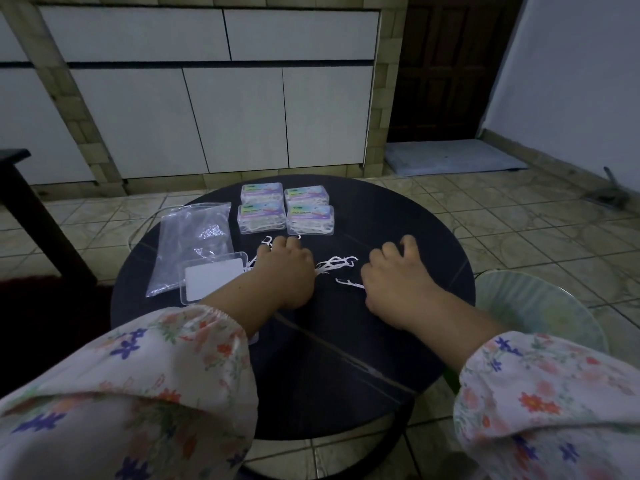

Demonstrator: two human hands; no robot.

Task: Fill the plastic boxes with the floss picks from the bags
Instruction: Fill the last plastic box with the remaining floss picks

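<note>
Lying loose on the dark round table (346, 358), the floss picks (337, 264) sit between the two hands, their long axes running roughly left to right. The left hand (285, 271) rests knuckles-up over the left end of the pile, fingers curled down on a few picks; whether it truly pinches them I cannot tell. The right hand (394, 282) hovers just right of a single pick (349, 283), fingers bent, apparently holding nothing. An open plastic box (213, 280) waits just left of the left hand, overlapping a clear bag (194, 237). Four filled boxes (285, 209) stand farther back, out of the way.
</note>
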